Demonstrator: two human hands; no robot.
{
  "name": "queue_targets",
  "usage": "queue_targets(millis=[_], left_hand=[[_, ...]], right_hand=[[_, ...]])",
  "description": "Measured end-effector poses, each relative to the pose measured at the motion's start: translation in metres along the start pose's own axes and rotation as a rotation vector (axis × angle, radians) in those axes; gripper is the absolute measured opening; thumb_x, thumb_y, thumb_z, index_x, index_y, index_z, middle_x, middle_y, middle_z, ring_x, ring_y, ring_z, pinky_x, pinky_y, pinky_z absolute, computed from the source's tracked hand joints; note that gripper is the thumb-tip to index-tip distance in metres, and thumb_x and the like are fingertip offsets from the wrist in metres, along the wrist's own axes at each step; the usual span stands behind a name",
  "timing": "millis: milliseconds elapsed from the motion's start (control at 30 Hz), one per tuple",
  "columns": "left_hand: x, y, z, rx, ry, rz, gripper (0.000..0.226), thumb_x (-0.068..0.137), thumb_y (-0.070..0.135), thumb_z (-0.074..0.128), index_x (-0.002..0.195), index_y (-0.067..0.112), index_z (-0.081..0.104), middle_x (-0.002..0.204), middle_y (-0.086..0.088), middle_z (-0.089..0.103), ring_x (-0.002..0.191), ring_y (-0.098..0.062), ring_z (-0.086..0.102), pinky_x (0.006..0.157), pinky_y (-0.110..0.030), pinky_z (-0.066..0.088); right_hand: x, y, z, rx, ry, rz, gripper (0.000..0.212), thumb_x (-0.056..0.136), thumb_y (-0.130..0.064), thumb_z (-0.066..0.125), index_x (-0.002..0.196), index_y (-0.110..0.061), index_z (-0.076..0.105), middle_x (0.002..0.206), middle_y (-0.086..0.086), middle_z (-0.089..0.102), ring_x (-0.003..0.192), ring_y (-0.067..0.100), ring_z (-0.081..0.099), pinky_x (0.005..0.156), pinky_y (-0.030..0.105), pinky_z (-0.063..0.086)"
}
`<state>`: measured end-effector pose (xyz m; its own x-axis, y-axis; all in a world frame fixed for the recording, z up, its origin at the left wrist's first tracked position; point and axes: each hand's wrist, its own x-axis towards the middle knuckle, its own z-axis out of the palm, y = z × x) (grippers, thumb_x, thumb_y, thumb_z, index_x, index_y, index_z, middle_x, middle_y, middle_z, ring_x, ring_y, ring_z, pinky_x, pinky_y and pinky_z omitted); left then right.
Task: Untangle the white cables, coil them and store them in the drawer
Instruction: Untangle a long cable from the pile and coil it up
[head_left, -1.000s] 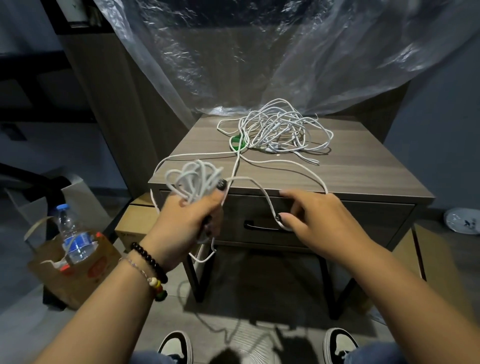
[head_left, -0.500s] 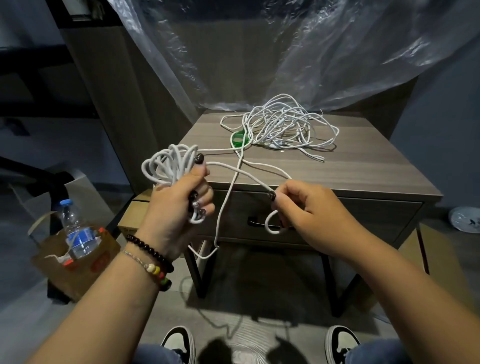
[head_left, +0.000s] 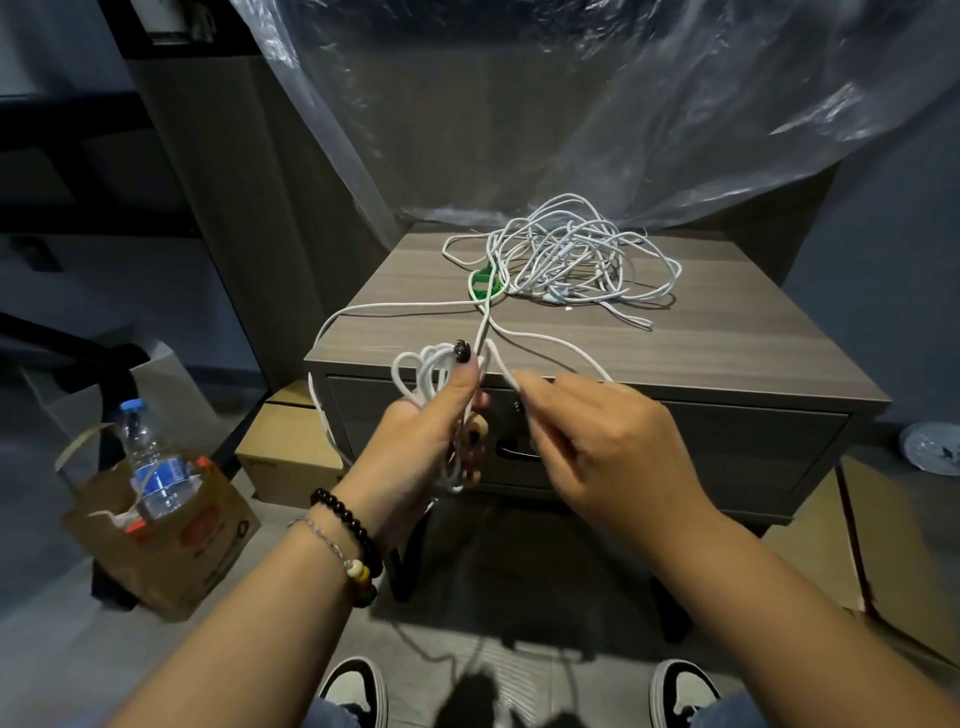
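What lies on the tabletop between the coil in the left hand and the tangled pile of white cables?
In the head view, loose white strands run from the coil in the left hand across bare tabletop to the tangled pile, passing a green loop.

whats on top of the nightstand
A tangled pile of white cables and a green ring lie on the nightstand; what the pile covers cannot be seen.
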<state>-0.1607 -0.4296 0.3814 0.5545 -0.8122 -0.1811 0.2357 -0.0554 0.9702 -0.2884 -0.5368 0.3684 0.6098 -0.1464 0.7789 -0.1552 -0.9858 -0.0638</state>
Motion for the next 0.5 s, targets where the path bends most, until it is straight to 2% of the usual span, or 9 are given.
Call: queue_targets(millis=[100, 133, 233, 300, 367, 433, 500], left_hand=[[0.001, -0.003, 0.000, -0.017, -0.074, 0.007, 0.069, 0.064, 0.072, 0.065, 0.099, 0.013, 0.068, 0.095, -0.016, 0.053, 0.085, -0.028, 0.047, 0.074, -0.037, 0.038], [0.002, -0.003, 0.000, -0.022, -0.078, 0.013, 0.068, 0.062, 0.071, 0.066, 0.099, 0.013, 0.068, 0.097, -0.016, 0.053, 0.089, -0.029, 0.046, 0.079, -0.040, 0.037], [0.003, -0.003, -0.002, 0.010, -0.087, -0.014, 0.071, 0.059, 0.066, 0.072, 0.099, 0.007, 0.070, 0.095, -0.019, 0.058, 0.090, -0.030, 0.053, 0.090, -0.048, 0.047], [0.003, -0.002, -0.001, 0.066, -0.028, 0.008, 0.056, 0.070, 0.059, 0.070, 0.092, 0.008, 0.069, 0.087, -0.018, 0.056, 0.080, -0.029, 0.051, 0.072, -0.038, 0.049], [0.004, -0.003, 0.002, 0.213, 0.106, 0.100, 0.037, 0.086, 0.044, 0.061, 0.080, 0.009, 0.068, 0.073, -0.016, 0.055, 0.068, -0.024, 0.051, 0.060, -0.032, 0.039], [0.008, -0.006, 0.002, 0.377, 0.219, 0.194, 0.038, 0.090, 0.039, 0.057, 0.063, 0.013, 0.064, 0.056, -0.006, 0.055, 0.056, -0.017, 0.051, 0.056, -0.030, 0.039], [0.012, -0.007, 0.001, 0.428, 0.311, 0.223, 0.044, 0.089, 0.042, 0.055, 0.055, 0.015, 0.062, 0.049, -0.001, 0.055, 0.048, -0.015, 0.049, 0.053, -0.029, 0.039]], right_hand=[[0.000, -0.007, 0.001, -0.054, -0.044, -0.047, 0.031, 0.092, -0.020, 0.049, 0.112, -0.011, 0.069, 0.067, 0.003, 0.056, 0.054, 0.024, 0.050, 0.050, 0.033, 0.041], [0.001, -0.009, 0.001, -0.057, -0.054, -0.051, 0.030, 0.092, -0.020, 0.048, 0.111, -0.011, 0.070, 0.066, 0.002, 0.055, 0.054, 0.024, 0.050, 0.049, 0.033, 0.040], [0.002, -0.011, 0.001, -0.084, -0.075, -0.041, 0.026, 0.093, -0.019, 0.048, 0.105, -0.012, 0.070, 0.064, 0.002, 0.053, 0.053, 0.024, 0.048, 0.050, 0.032, 0.038], [0.001, -0.012, 0.001, -0.115, -0.092, -0.041, 0.024, 0.091, -0.017, 0.049, 0.100, -0.012, 0.071, 0.064, 0.001, 0.053, 0.053, 0.024, 0.048, 0.051, 0.032, 0.036], [-0.001, -0.015, 0.002, -0.128, -0.109, -0.052, 0.023, 0.088, -0.017, 0.049, 0.095, -0.013, 0.070, 0.065, 0.001, 0.054, 0.054, 0.024, 0.047, 0.052, 0.032, 0.035], [-0.003, -0.018, 0.003, -0.124, -0.126, -0.048, 0.026, 0.082, -0.019, 0.048, 0.095, -0.012, 0.070, 0.067, 0.001, 0.056, 0.054, 0.024, 0.047, 0.052, 0.032, 0.036], [-0.003, -0.020, 0.003, -0.111, -0.138, 0.005, 0.028, 0.079, -0.021, 0.048, 0.095, -0.013, 0.070, 0.068, 0.001, 0.057, 0.053, 0.025, 0.047, 0.051, 0.032, 0.039]])
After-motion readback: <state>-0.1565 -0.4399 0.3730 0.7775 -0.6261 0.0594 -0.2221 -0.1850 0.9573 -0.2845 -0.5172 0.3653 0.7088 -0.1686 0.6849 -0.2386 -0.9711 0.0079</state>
